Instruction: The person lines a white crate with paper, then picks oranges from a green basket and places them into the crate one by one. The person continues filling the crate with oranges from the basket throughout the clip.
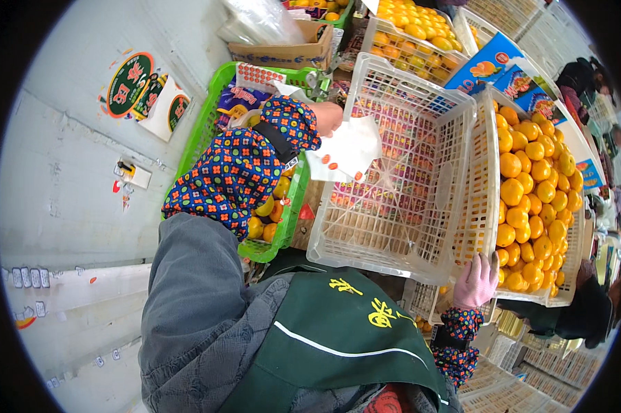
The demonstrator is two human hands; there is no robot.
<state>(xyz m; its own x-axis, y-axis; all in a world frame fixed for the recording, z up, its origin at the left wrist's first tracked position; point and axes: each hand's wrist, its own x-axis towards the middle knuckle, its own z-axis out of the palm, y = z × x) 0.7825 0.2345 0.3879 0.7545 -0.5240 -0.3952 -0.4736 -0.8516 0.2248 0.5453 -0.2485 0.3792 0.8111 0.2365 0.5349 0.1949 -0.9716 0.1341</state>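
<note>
My left hand (327,118), below a patterned sleeve cuff, is closed on a white sticker sheet (355,146) with a few red oval stickers left near its lower edge. The sheet overhangs the left side of a white plastic crate (391,256), whose slatted bottom shows with no fruit on it. In a pink glove, my right hand (477,281) grips the near corner of a second white crate (477,199) to the right, its fingers over the rim. Orange citrus fruits (537,199) are heaped in that crate. My left fingertips are partly hidden.
Left of the middle crate stands a green basket (207,131) with fruits, purple packaging and a sheet of red stickers (261,74). A cardboard box (283,54) and more fruit crates (410,58) are behind. Other people (582,79) are at the right. A pale wall (69,206) borders the left.
</note>
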